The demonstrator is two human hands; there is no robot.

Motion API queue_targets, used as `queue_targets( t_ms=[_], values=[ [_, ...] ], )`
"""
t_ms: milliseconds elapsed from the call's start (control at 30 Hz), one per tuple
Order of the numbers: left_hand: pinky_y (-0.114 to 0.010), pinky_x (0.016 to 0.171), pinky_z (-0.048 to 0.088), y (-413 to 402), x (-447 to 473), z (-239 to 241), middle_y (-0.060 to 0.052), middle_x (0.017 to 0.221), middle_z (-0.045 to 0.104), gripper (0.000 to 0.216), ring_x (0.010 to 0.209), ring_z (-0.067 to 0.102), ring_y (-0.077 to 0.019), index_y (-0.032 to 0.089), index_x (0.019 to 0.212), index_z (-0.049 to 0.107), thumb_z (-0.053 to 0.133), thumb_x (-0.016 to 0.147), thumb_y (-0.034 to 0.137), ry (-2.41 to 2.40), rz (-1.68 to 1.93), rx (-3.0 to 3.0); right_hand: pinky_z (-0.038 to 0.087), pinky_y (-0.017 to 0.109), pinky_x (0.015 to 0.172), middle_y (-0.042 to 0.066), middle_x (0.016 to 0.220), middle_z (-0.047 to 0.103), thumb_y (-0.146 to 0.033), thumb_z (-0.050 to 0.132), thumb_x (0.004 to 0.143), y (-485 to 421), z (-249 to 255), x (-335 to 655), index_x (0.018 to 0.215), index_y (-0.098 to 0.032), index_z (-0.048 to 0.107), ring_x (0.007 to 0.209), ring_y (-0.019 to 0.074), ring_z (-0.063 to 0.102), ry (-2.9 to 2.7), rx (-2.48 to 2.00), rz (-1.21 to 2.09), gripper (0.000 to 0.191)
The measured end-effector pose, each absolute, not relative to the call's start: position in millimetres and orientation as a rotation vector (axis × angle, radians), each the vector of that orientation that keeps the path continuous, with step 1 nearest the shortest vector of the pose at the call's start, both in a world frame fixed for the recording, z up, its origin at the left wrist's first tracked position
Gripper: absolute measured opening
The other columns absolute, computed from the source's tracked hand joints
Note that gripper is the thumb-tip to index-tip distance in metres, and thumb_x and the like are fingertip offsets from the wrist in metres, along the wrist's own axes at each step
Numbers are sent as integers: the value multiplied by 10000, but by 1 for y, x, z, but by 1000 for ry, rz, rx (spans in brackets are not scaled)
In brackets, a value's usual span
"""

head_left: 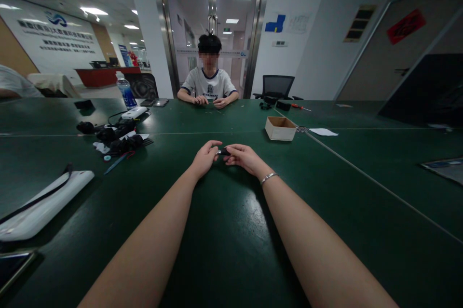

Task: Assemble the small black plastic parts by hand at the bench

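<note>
Both hands meet mid-table: left hand [205, 156] and right hand [244, 157], each grip pinched on a small black part [224, 152] over the green table [224, 250]. Far right, a cardboard box [280, 128]; beyond, glass doors [211, 19].

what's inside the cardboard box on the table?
Cannot tell. The small open cardboard box shows only its rim and a strip of pale inner wall; the near wall hides its floor. White paper lies beside it on the green table.

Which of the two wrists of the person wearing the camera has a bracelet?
The right hand wrist carries a thin silver bracelet; the left hand wrist is bare.
</note>
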State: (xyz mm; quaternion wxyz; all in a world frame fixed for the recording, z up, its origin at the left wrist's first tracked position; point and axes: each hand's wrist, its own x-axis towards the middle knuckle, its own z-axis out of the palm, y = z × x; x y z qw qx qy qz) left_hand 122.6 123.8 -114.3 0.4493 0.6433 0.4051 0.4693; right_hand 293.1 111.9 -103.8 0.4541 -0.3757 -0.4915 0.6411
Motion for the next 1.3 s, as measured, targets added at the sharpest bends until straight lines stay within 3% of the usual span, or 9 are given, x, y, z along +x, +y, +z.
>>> queue_targets(
  t_ms=[267,467,800,1000,1300],
  values=[
    [-184,453,255,121,120,-107,60,511,378,244,449,352,-85,133,1031,571,427,860,230,1049,1115,1583,591,229,631,35,866,667,-49,622,827,115,-109,296,1047,-142,656,555,68,597,-1268,-847,1602,241],
    [-186,452,258,121,120,-106,60,502,375,256,443,345,-88,133,1030,575,400,867,223,1063,1071,1602,595,227,640,20,870,647,-37,622,811,116,-110,296,1083,-172,659,576,71,607,-1302,-842,1592,306],
    [-186,449,246,126,121,-115,55,531,383,218,453,350,-86,162,1001,565,419,871,257,1030,1145,1566,598,244,641,20,831,654,-83,668,801,113,-107,296,1089,-155,642,558,68,585,-1282,-841,1586,297],
    [-200,575,367,127,122,-118,8,720,520,195,605,467,-100,180,989,584,468,857,264,1068,1187,1642,587,229,599,61,712,672,-162,637,872,113,-106,293,977,-100,644,495,77,575,-1240,-920,1560,123],
    [-213,530,342,128,121,-119,29,647,433,258,574,425,-111,178,1018,584,504,776,223,1057,1169,1621,581,226,579,62,628,651,-171,573,924,112,-103,291,895,-85,615,478,89,581,-1211,-956,1550,100]
  ],
)
